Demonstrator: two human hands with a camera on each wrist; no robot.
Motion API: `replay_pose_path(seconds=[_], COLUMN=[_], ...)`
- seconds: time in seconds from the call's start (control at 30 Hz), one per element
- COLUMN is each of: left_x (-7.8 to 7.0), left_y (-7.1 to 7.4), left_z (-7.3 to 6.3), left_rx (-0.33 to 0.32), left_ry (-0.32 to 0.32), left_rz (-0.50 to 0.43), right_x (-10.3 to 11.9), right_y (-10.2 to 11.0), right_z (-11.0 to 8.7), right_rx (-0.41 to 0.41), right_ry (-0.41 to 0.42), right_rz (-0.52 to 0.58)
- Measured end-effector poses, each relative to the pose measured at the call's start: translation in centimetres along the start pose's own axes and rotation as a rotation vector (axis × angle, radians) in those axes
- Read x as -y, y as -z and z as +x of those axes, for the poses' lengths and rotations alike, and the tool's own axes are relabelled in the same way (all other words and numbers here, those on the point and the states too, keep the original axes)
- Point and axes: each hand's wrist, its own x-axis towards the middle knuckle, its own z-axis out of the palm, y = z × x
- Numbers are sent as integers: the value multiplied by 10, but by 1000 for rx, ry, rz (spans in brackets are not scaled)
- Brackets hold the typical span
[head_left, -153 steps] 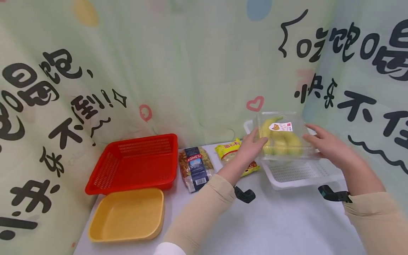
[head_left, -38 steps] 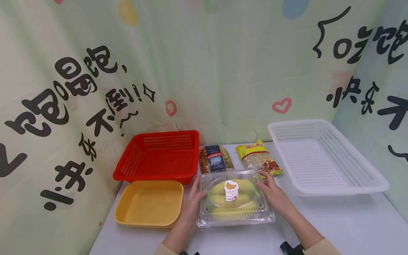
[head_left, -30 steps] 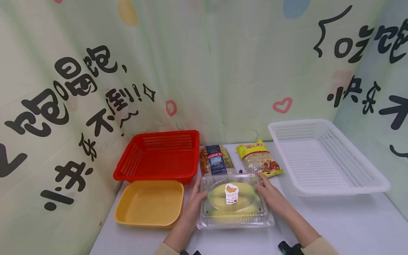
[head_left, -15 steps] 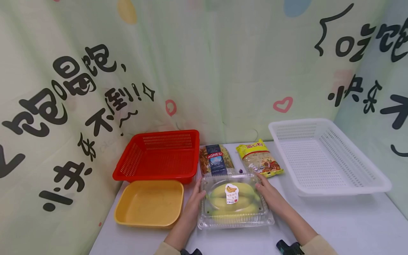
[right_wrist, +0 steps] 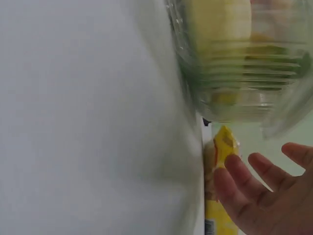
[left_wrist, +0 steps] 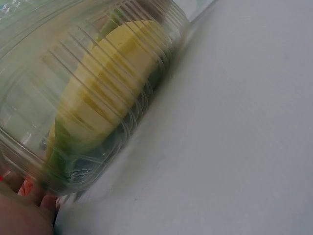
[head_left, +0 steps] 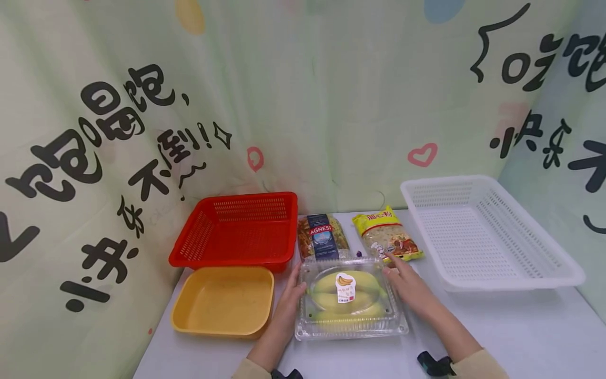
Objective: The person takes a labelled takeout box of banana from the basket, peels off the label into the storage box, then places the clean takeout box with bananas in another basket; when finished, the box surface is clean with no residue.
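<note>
A clear plastic box (head_left: pixel 352 330) with a banana label on its lid sits on the white table in the head view, and yellow-green bananas (head_left: pixel 326 302) show through it. My left hand (head_left: pixel 286 302) rests against the box's left side; in the left wrist view its fingertips reach the lower edge of the box, partly out of frame. Beside the right side is my right hand (head_left: pixel 411 288). The right wrist view shows that hand's fingers (right_wrist: pixel 239 176) spread and apart from the box, with nothing in them.
Behind the box lie an AGNESI pasta bag (head_left: pixel 323 237) and a yellow food bag (head_left: pixel 387 235), with a small dark round thing (head_left: pixel 359 254) between them. A red basket (head_left: pixel 279 263) and yellow tray (head_left: pixel 177 316) stand left. A white basket (head_left: pixel 511 284) stands right.
The bananas' box has come from over the white basket to the table's middle, held in both hands. In the last half second the right hand has let go and its fingers have spread.
</note>
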Motion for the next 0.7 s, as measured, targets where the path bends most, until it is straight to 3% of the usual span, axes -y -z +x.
replay_pose_path(seconds=[0.17,0.37,0.5,0.7], left_x=[-1,0,2,4], left_y=[0,1,1,1], left_z=[0,1,2,4], left_rx=[-16,-7,0,2], left_ry=[5,-11,-17,-16], left_rz=[13,-5,-17,-21], right_x=[14,37,53,68], right_y=[12,18,20,15], right_z=[-3,-8,-10,-11], right_rx=[-119,-141,-85,87], right_ry=[95,164,215,263], right_rz=[-62,-116,-124,-109])
